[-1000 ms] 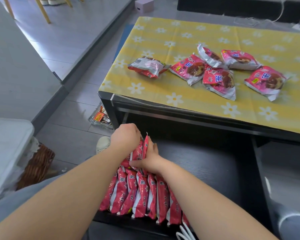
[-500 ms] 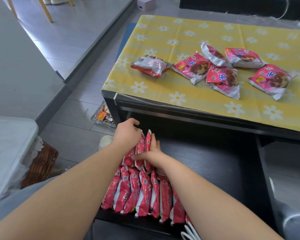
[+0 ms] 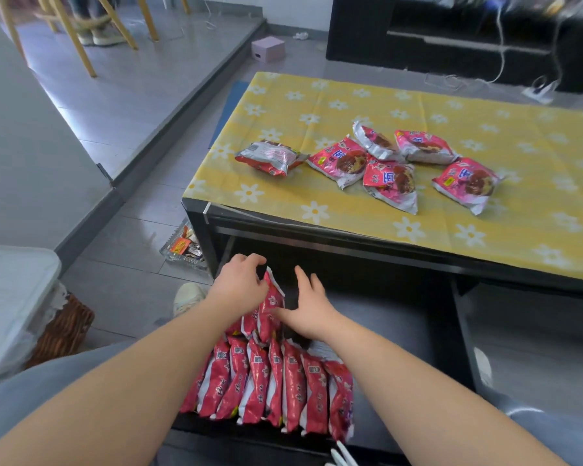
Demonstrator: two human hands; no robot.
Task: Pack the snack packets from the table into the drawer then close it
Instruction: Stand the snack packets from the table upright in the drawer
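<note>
Several pink snack packets lie on the yellow flowered tablecloth of the black table. Below it the black drawer stands pulled out. A row of packets stands on edge in its left part, with a second row behind it. My left hand hovers with loosely curled fingers over the back row's left side, holding nothing. My right hand has straight fingers, its thumb against an upright back-row packet.
A glass tray with wrappers lies on the floor left of the table. A wicker basket sits at my left. A pink box and a dark TV stand are beyond the table. The drawer's right part is bare.
Both hands have let go of the back-row packets and lifted apart; the right hand's fingers have straightened. The view has tilted up, showing more of the room.
</note>
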